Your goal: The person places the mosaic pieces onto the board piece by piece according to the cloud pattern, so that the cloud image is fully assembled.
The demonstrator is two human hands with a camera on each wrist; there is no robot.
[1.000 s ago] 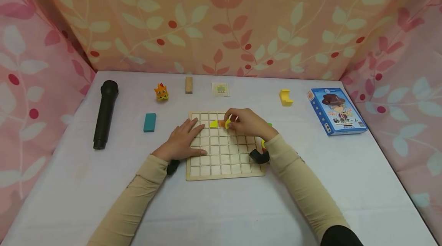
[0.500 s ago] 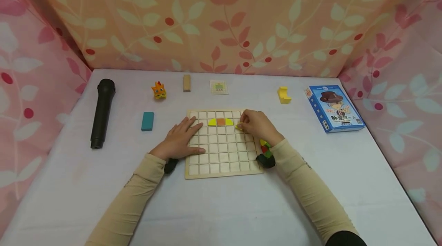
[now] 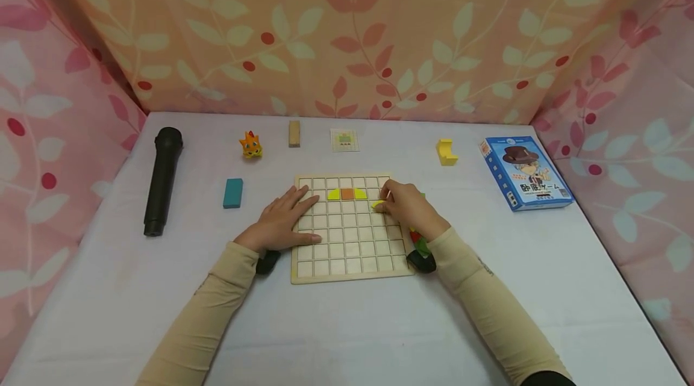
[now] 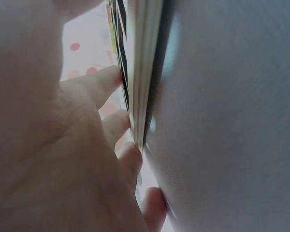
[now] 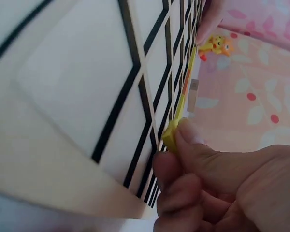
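We see the tabletop covered in a pale cloth, and near its middle the wooden grid board. At nine o'clock from the board lies a black microphone, and at three o'clock a blue game box. Our left hand lies flat on the board's nine o'clock edge, fingers straight and spread, holding nothing. Our right hand sits at the board's two o'clock corner, its thumb and fingertips pinched on a small yellow piece that touches the grid, just to the three o'clock side of the yellow and orange pieces already laid in a row in the board's second row. The right wrist view shows the same pinch on the yellow piece close to the board's lines. Smaller things stand along the twelve o'clock side: a teal block, a yellow block, a wooden block, a small card and an orange cat figure.
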